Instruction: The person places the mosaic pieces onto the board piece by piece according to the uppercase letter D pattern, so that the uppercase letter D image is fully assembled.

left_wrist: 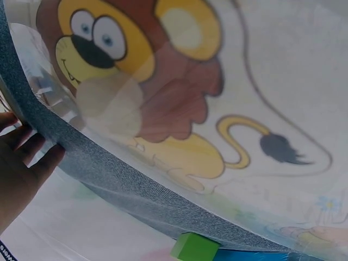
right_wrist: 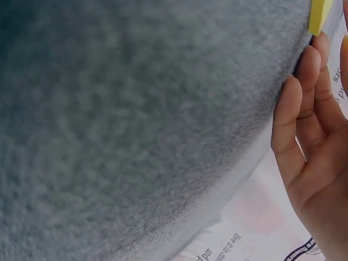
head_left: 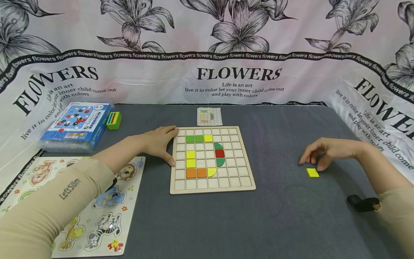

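Note:
A wooden grid board [head_left: 245, 182] lies mid-table, with green, yellow, orange and red tiles in some squares. My left hand [head_left: 159, 143] spreads along its left edge, the thumb near the lower part and the fingertips at the upper corner. In the left wrist view, the left hand's [left_wrist: 22, 163] fingers extend in at the left side. On the right of the table lies a small yellow square tile [head_left: 312, 173]. My right hand [head_left: 333, 151] hovers just above it, fingers loosely bent and thumb beside the tile. The right wrist view shows the yellow tile [right_wrist: 319, 16] close to the fingertips.
Behind the board lies a small pattern card [head_left: 209, 117]. At left are an animal puzzle board [head_left: 129, 208], a blue boxed set [head_left: 77, 122] and a green block [head_left: 114, 121] with coloured stripes. A flower-printed cloth [head_left: 239, 79] hangs behind the table.

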The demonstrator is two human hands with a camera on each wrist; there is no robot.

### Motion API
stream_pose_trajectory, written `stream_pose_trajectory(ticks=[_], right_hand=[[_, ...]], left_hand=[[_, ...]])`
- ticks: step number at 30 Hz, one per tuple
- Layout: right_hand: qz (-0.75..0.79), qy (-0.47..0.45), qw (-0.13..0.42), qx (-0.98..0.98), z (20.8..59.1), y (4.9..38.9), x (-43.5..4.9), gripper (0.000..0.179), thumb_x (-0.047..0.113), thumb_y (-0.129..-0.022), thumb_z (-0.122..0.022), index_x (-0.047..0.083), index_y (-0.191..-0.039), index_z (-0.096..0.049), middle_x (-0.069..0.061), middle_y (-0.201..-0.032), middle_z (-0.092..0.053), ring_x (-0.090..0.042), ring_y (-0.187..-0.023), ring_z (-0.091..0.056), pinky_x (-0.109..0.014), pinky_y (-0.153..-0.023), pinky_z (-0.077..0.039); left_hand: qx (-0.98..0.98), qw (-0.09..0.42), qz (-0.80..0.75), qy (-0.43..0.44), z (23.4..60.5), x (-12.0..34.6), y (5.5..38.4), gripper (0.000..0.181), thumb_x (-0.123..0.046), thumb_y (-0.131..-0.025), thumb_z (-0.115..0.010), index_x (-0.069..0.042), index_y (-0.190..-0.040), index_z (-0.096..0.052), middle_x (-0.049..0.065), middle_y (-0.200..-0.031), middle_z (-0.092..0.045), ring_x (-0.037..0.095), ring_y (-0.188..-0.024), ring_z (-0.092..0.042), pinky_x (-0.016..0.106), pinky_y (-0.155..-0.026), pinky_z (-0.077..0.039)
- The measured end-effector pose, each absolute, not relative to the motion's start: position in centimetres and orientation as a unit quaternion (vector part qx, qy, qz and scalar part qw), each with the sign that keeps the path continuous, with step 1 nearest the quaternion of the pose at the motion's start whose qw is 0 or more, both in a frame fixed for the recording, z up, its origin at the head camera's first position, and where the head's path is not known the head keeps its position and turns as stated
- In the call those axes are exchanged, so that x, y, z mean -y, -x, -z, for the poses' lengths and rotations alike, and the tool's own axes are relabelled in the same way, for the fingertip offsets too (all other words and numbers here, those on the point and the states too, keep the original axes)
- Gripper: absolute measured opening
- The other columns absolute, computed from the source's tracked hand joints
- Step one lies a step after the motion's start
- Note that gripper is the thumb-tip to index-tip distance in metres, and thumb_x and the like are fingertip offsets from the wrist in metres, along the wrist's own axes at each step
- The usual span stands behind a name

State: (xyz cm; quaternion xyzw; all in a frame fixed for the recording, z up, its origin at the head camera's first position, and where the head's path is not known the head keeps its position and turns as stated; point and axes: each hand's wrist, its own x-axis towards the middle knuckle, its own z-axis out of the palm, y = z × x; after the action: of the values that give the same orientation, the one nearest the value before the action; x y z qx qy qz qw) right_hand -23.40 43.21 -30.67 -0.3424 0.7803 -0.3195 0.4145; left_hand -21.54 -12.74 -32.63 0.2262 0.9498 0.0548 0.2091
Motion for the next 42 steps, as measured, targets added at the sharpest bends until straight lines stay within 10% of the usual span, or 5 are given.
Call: stream_pose_trajectory(ticks=[8,42], right_hand=[[0.307,0.398,0.405,-0.764,31.0,23.1,-43.0,0.044,-0.005,-0.076,-0.069,0.005,-0.118,-0.070,-0.010,-0.101,-0.052,-0.021,-0.086,-0.045,-0.030,-0.069,-0.043],[0.195,0.284,0.334,-0.877,30.5,21.7,-40.7,0.029,0.020,-0.067,-0.086,0.016,-0.085,-0.063,0.000,-0.081,-0.057,-0.007,-0.067,-0.052,-0.024,-0.057,-0.047]], left_hand=[[-0.951,0.208,-0.055,-0.223,32.5,12.5,21.4,0.126,-0.067,-0.071,-0.077,-0.006,-0.160,-0.013,0.020,-0.167,-0.006,0.044,-0.154,-0.013,0.064,-0.120,-0.024],[-0.951,0.208,-0.057,-0.223,32.6,12.6,21.5,0.127,-0.067,-0.070,-0.078,-0.006,-0.160,-0.012,0.019,-0.167,-0.007,0.043,-0.154,-0.013,0.064,-0.121,-0.024]])
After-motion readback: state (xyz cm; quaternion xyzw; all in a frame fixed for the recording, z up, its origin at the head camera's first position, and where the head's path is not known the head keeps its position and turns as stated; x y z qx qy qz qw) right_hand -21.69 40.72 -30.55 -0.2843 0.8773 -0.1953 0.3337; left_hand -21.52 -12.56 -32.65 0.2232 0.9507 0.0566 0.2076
